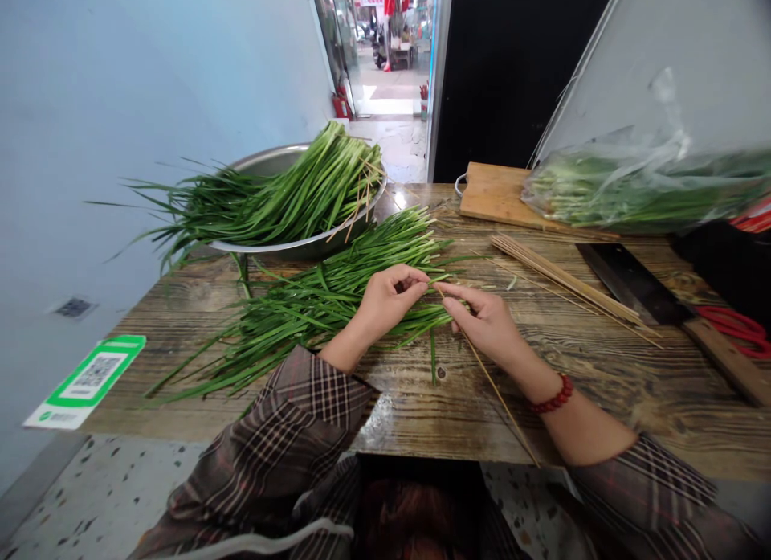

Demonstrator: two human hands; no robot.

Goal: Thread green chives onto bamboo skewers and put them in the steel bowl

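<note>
Over a loose pile of green chives (301,311) on the wooden table, both hands meet, fingertips almost touching. My left hand (385,303) pinches a green chive stalk near its pale end. Between the thumb and fingers of my right hand (491,323) is a thin bamboo skewer (499,395), slanting down toward the table's front edge. Its upper tip reaches the left fingertips; whether it has gone through the chive is too small to tell. Behind the pile, more chives (295,182) lie heaped in a metal basin (280,247), with several skewers at their pale ends.
On the right lie a bundle of skewers (560,279), a cleaver (638,287) and red-handled scissors (735,327). A plastic bag of greens (638,190) rests partly on a cutting board (494,197). A QR-code card (93,379) is at the left edge.
</note>
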